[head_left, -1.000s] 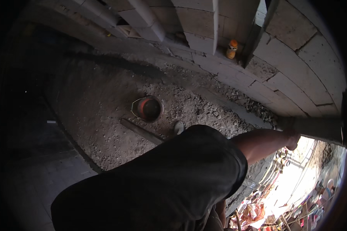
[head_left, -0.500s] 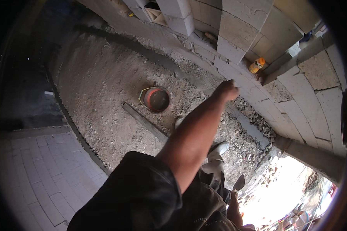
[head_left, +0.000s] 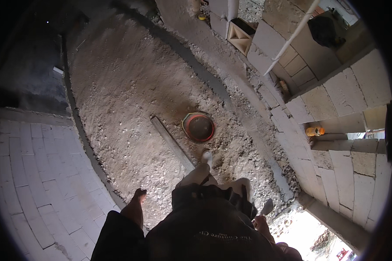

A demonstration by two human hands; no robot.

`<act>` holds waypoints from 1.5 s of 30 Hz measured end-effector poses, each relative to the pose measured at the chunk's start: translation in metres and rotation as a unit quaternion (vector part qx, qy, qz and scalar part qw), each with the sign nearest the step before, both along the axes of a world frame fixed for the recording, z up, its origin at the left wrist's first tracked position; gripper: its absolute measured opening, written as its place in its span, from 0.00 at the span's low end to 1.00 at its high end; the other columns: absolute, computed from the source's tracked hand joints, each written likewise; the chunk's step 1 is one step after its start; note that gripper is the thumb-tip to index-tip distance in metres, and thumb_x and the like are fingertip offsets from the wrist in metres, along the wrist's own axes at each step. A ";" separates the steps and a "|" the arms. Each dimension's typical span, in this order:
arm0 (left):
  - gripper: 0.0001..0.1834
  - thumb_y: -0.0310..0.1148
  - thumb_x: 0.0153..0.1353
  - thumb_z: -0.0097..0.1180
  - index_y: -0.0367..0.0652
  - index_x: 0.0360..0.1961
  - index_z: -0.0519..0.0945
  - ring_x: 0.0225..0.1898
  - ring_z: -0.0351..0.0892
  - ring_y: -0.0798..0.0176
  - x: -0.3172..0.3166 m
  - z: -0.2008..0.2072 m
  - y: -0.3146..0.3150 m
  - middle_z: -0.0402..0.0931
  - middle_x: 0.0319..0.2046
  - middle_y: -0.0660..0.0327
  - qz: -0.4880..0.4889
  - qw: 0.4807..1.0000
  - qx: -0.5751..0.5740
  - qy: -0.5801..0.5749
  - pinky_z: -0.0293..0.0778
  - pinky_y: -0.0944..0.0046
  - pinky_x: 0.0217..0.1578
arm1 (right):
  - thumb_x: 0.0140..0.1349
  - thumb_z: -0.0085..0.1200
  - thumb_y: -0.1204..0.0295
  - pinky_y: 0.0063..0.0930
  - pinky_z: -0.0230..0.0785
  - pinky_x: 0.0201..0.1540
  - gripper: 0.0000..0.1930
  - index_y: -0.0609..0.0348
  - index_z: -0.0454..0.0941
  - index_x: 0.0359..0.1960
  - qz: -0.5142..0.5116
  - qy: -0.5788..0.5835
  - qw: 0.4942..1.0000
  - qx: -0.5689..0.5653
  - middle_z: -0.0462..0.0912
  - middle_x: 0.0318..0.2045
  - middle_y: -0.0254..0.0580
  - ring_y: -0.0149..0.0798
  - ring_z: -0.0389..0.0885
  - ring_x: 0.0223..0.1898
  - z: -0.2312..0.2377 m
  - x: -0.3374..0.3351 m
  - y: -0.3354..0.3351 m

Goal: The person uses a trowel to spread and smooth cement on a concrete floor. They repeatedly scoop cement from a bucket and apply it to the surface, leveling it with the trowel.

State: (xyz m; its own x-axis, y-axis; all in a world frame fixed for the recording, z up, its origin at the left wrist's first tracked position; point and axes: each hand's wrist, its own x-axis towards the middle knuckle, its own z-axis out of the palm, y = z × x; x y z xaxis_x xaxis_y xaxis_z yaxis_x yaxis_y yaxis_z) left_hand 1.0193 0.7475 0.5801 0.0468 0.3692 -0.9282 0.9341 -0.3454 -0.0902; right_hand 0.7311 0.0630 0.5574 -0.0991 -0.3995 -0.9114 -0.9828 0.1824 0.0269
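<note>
My left hand (head_left: 140,195) hangs low at my left side over the gravelly ground, fingers curled in and nothing showing in them. At my right side, my right hand (head_left: 260,223) is closed round the handle of a trowel (head_left: 267,206). The trowel's pale, leaf-shaped blade points forward, away from me. A round bucket (head_left: 187,133) with a reddish inner rim stands on the ground ahead of my feet, grey-brown inside. Neither hand touches it. To its left lies a long narrow wooden plank (head_left: 172,143), its near end by my leg.
A pale block wall (head_left: 335,174) with openings runs along the right; an orange-capped yellow bottle (head_left: 315,131) lies in one. Another block wall (head_left: 35,174) stands at left. A grey mortar strip (head_left: 191,61) crosses the rubble ground. A white pole (head_left: 292,39) leans by the right wall.
My left arm has swung back from the right wall down to my left side. The view has turned, so the bucket and wall appear shifted. The trowel stays in my right hand.
</note>
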 end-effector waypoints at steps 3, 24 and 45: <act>0.30 0.46 0.69 0.52 0.48 0.67 0.62 0.55 0.76 0.44 0.032 0.015 -0.027 0.73 0.56 0.52 0.035 0.993 0.026 -0.109 0.70 0.34 0.55 | 0.61 0.56 0.76 0.46 0.75 0.17 0.08 0.69 0.72 0.38 0.002 -0.016 1.000 0.016 0.79 0.21 0.53 0.50 0.83 0.20 -0.024 0.080 0.013; 0.25 0.48 0.75 0.42 0.52 0.68 0.62 0.61 0.70 0.48 0.160 -0.002 0.091 0.68 0.63 0.52 0.325 0.945 -0.043 -0.011 0.67 0.38 0.59 | 0.58 0.60 0.68 0.39 0.76 0.22 0.23 0.67 0.69 0.51 0.277 -0.067 0.959 0.006 0.80 0.27 0.48 0.43 0.83 0.22 -0.052 0.577 0.123; 0.30 0.47 0.71 0.48 0.41 0.68 0.65 0.66 0.67 0.48 0.864 0.051 0.193 0.69 0.64 0.48 -0.176 0.969 -0.101 -0.138 0.66 0.48 0.62 | 0.53 0.57 0.68 0.39 0.78 0.43 0.08 0.55 0.86 0.32 0.462 -0.230 0.843 -0.149 0.87 0.35 0.45 0.45 0.86 0.39 -0.101 0.818 0.383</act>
State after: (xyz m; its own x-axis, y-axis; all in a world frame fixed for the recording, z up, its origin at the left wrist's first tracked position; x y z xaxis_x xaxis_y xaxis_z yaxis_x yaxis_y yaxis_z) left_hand 1.8838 0.9409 0.6313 0.3936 0.0973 -0.9141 0.7347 -0.6310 0.2492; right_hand 1.5492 0.4464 0.4569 0.7166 -0.3305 -0.6142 -0.6029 -0.7363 -0.3072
